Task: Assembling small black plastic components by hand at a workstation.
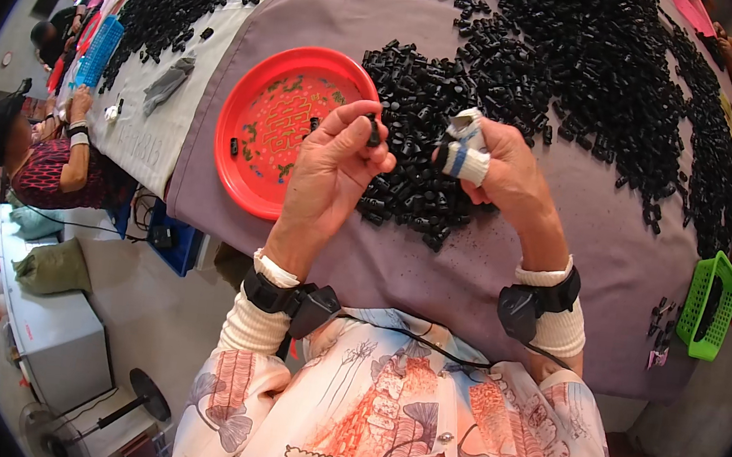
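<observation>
Patterned shirt [417, 415], hands [328, 168] [517, 169] apart, left pinching black piece [373, 132]

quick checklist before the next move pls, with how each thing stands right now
1. Left hand has a secure pinch on the small black part: ok, it sits between thumb and fingers.
2. Right hand free of parts: cannot tell, the white knit covers hide its fingertips.
3. Red tray near the left hand: ok, the hand is over its right side.
4. Red tray empty: not ok, at least one black piece lies inside.
5. Black cable off the black pile: ok, it runs across the shirt front.
</observation>
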A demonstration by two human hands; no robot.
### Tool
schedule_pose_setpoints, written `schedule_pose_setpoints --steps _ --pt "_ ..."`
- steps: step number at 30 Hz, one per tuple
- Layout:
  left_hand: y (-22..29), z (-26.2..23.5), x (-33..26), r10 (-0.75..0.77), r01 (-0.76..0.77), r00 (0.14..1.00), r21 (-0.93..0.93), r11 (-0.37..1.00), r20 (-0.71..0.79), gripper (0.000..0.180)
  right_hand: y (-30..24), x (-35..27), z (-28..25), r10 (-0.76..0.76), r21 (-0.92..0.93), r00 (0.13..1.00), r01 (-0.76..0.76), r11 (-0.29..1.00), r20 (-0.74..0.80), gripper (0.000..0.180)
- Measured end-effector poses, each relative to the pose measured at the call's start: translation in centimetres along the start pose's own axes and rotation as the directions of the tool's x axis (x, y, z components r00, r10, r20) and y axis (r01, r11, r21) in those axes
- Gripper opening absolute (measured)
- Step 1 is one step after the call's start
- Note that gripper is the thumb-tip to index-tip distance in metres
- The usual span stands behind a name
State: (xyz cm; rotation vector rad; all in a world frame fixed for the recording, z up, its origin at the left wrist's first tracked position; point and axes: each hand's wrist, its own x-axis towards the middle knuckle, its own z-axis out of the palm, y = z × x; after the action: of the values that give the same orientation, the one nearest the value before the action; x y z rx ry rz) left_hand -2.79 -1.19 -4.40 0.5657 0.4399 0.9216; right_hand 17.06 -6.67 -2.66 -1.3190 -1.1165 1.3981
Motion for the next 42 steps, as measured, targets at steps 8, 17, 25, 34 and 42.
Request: schedule_pose_setpoints --steps 8,17,25,34,42 --pt "-0.7 2.3 -0.1 -0.056 0.057 0.998 0.116 0.992 -0.014 0.025 -1.5 0.1 1.5 -0.137 -0.196 0.991 0.136 0.971 0.01 0.03" --pt "-0.8 3.3 -0.2 -0.083 0.088 0.995 0.102 0.991 -0.045 0.025 -1.4 0.4 1.3 -0.106 -0.177 0.994 0.107 0.978 0.014 0.032" --pt "-0.5 3.6 -0.1 -0.117 0.119 0.993 0.094 0.988 -0.018 0.025 -1.8 0.5 0.8 -0.107 -0.214 0.99 0.124 0.969 0.088 0.034" --pt "-0.5 3.9 0.0 -0.137 0.136 0.99 0.063 0.989 0.02 0.025 -2.2 0.6 0.5 -0.112 -0.283 0.987 0.14 0.949 0.114 0.036" --pt "-0.7 3.6 0.1 -0.139 0.137 0.99 0.071 0.988 0.036 0.024 -1.3 0.8 0.4 -0.146 -0.304 0.98 0.181 0.935 0.135 0.037"
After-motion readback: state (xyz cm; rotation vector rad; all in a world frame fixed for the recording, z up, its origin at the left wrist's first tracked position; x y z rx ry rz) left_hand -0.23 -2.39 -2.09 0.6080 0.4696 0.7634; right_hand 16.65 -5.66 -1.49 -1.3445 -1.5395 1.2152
